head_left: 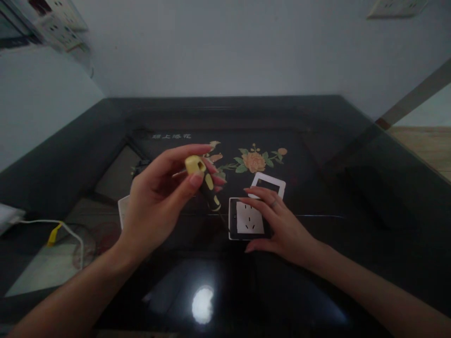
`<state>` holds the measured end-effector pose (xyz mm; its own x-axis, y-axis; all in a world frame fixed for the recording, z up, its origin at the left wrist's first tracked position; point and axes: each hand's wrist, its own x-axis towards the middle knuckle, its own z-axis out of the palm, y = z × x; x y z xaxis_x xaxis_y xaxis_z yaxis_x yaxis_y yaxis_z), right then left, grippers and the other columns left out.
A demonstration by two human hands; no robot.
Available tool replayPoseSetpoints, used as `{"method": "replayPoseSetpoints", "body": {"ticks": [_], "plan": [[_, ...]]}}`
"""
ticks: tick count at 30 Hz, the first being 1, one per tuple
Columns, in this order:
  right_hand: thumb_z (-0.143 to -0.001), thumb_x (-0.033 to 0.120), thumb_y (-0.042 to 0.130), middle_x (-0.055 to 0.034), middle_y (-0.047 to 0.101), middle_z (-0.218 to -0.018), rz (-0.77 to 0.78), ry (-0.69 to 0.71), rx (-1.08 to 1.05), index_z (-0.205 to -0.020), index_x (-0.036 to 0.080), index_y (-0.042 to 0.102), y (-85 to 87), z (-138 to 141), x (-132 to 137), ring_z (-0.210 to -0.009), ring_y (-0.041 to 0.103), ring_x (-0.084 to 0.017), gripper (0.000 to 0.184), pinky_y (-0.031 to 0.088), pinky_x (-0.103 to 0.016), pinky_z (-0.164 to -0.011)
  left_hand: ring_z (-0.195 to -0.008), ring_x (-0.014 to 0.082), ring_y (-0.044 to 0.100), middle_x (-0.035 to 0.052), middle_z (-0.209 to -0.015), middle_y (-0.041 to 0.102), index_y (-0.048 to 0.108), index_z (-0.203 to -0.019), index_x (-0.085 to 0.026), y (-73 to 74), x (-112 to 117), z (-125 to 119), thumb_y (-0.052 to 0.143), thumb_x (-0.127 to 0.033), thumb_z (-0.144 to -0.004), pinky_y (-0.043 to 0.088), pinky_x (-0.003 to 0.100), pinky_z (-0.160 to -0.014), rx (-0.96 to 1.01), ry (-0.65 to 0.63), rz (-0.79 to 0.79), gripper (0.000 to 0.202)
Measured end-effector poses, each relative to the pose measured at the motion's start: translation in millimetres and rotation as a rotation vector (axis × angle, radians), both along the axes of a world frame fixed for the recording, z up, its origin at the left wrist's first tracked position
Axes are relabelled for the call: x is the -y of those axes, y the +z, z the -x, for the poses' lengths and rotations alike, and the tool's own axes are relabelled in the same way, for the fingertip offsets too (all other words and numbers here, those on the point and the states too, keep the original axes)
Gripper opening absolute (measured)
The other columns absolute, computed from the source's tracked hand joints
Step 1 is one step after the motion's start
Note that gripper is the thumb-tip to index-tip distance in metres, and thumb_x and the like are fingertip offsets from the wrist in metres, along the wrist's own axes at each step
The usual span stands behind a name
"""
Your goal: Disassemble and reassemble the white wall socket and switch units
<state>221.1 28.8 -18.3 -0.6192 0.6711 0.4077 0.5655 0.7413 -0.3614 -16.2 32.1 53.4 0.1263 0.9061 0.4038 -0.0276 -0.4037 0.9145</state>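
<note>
My left hand [160, 192] grips a screwdriver [208, 185] by its yellow and black handle, fingers and thumb closed around it. The thin shaft slants down to the right, and its tip meets the left edge of a wall socket [250, 220]. That socket has a white centre with slots, a dark surround and a white outer edge. My right hand [278, 218] holds the socket on the table, fingers over its top and thumb at the lower edge. Just behind, a white socket cover frame [276, 180] lies partly under my right fingers.
The glossy black tabletop [299, 281] carries a flower pattern [254, 161]. A white object [123, 211] is partly hidden behind my left wrist. To the left lies a white cable [72, 231] with a yellow tag [53, 234]. Wall sockets [58, 30] hang at upper left.
</note>
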Motion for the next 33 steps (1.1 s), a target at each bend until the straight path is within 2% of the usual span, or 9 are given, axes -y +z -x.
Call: {"method": "replayPoseSetpoints", "body": {"ticks": [2,5,9,15,18,23,28,31,33], "plan": [[-0.071,0.066,0.068,-0.022,0.047,-0.143,0.068,0.01,0.06,-0.137,0.014,0.045,-17.5,-2.5,2.3,-0.134,0.041,-0.038,0.087,0.047,-0.059,-0.101,-0.086,0.0171,0.073,0.0015,-0.097,0.071,0.066,-0.114,-0.025,-3.9,-2.9,-0.5,0.067,-0.028,-0.09,0.063,0.029,-0.078,-0.008,0.06,-0.049,0.025],[-0.072,0.06,0.071,-0.0214,0.044,-0.147,0.078,0.012,0.082,-0.139,0.015,0.044,-28.8,-3.1,5.1,-0.139,0.037,-0.037,0.085,0.039,-0.062,-0.108,-0.087,0.0163,0.073,0.0005,-0.097,0.071,0.066,-0.112,-0.026,-10.5,-4.4,-4.9,0.066,-0.026,-0.09,0.063,0.028,-0.08,-0.031,0.093,-0.061,0.022],[-0.076,0.056,0.071,-0.0202,0.046,-0.146,0.089,0.005,0.072,-0.139,0.016,0.043,-29.7,-2.3,6.0,-0.138,0.041,-0.035,0.08,0.032,-0.063,-0.112,-0.09,0.0167,0.072,0.0004,-0.098,0.07,0.065,-0.112,-0.026,-16.4,-4.9,-8.6,0.065,-0.025,-0.091,0.062,0.031,-0.085,-0.034,0.106,-0.082,0.022],[-0.079,0.05,0.069,-0.0206,0.046,-0.146,0.118,-0.006,0.053,-0.138,0.016,0.045,-30.7,-1.7,6.7,-0.138,0.041,-0.035,0.071,0.034,-0.064,-0.11,-0.09,0.0163,0.071,-0.0003,-0.1,0.068,0.065,-0.113,-0.028,-21.5,-6.3,-8.9,0.064,-0.027,-0.092,0.061,0.031,-0.087,-0.018,0.084,-0.118,0.022],[-0.08,0.05,0.069,-0.0217,0.046,-0.146,0.1,-0.002,0.072,-0.137,0.014,0.045,-30.5,-1.4,6.5,-0.137,0.041,-0.036,0.071,0.035,-0.064,-0.109,-0.091,0.0157,0.071,-0.0003,-0.102,0.067,0.064,-0.115,-0.028,-22.6,-6.8,-9.1,0.062,-0.022,-0.093,0.06,0.029,-0.088,-0.054,0.082,-0.1,0.023],[-0.08,0.05,0.069,-0.0219,0.046,-0.145,0.09,0.004,0.082,-0.136,0.013,0.046,-29.3,-0.9,6.0,-0.136,0.041,-0.036,0.071,0.037,-0.062,-0.109,-0.087,0.0145,0.071,0.0009,-0.102,0.067,0.062,-0.122,-0.026,-22.2,-7.1,-10.1,0.058,-0.018,-0.095,0.06,0.027,-0.085,-0.069,0.007,-0.19,0.029],[-0.079,0.048,0.07,-0.0209,0.048,-0.145,0.091,-0.004,0.067,-0.135,0.014,0.047,-30.3,-0.8,6.2,-0.136,0.042,-0.035,0.069,0.036,-0.062,-0.11,-0.101,0.0164,0.069,0.0021,-0.114,0.07,0.059,-0.128,-0.027,-12.2,-4.3,-13.1,0.053,-0.012,-0.095,0.057,0.029,-0.092,-0.18,-0.123,-0.25,0.037],[-0.08,0.049,0.069,-0.0195,0.047,-0.146,0.094,-0.002,0.055,-0.135,0.016,0.047,-31.1,-1.1,6.0,-0.137,0.042,-0.035,0.068,0.036,-0.063,-0.11,-0.117,0.0216,0.063,0.0037,-0.125,0.067,0.062,-0.126,-0.027,3.7,-5.2,-15.1,0.055,-0.012,-0.093,0.053,0.032,-0.099,-0.326,-0.165,-0.176,0.036],[-0.08,0.05,0.069,-0.0198,0.047,-0.146,0.091,0.001,0.051,-0.135,0.015,0.047,-31.3,-1.3,5.7,-0.137,0.042,-0.035,0.069,0.036,-0.062,-0.11,-0.118,0.0236,0.062,0.0036,-0.128,0.066,0.064,-0.125,-0.028,15.1,-7.9,-15.7,0.057,-0.014,-0.092,0.054,0.033,-0.097,-0.416,-0.197,-0.145,0.036]]}}
